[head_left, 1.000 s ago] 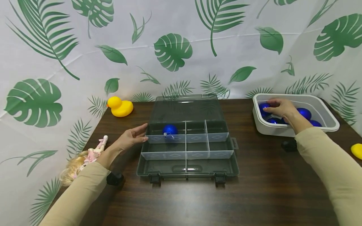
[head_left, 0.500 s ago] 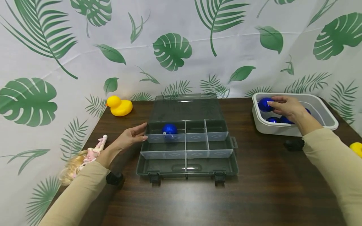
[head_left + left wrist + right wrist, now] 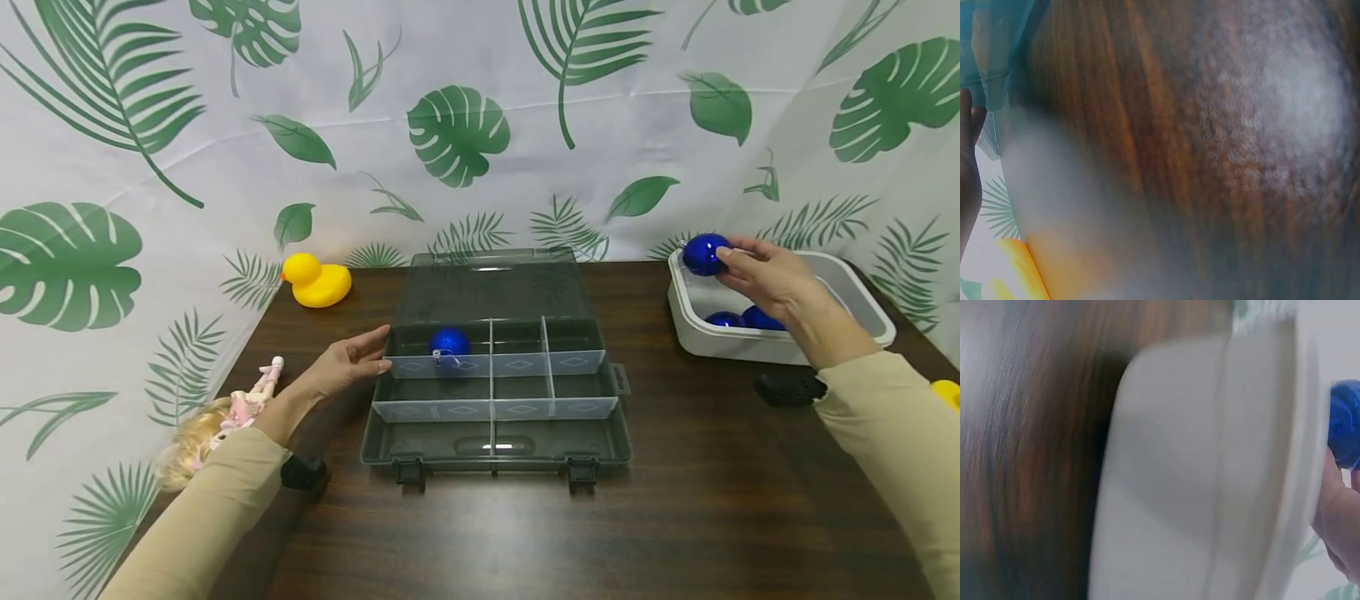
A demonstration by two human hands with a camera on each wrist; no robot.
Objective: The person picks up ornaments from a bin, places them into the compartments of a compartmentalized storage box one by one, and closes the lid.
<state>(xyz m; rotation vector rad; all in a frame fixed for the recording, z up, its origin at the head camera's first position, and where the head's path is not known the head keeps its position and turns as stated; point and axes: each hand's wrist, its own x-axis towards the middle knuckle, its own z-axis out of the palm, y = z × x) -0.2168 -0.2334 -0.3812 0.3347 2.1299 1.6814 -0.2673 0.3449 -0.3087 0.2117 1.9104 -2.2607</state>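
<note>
A shiny blue Christmas ball point(image 3: 705, 254) is pinched in my right hand point(image 3: 776, 279), raised at the left rim of a white plastic tub point(image 3: 727, 348). More blue balls point(image 3: 761, 318) lie inside that tub, partly hidden by the hand. In the right wrist view the held ball point(image 3: 1344, 425) shows beyond the tub's wall point(image 3: 1166, 475). My left hand point(image 3: 345, 365) touches the left side of a grey see-through compartment box point(image 3: 495, 450), fingers extended. The box's lid point(image 3: 495, 292) is raised at the back. One glittery blue ball point(image 3: 450, 343) sits in its back left compartment.
A yellow rubber duck point(image 3: 318, 282) stands at the back left. A blond doll point(image 3: 240, 412) in pink lies by the left forearm. Part of another yellow object point(image 3: 948, 392) shows at the right edge. A leaf-print cloth point(image 3: 465, 167) hangs behind the dark wooden table point(image 3: 480, 542).
My right hand has lifted the shiny blue ball from inside the tub up to its rim. The left hand and the box have stayed in place.
</note>
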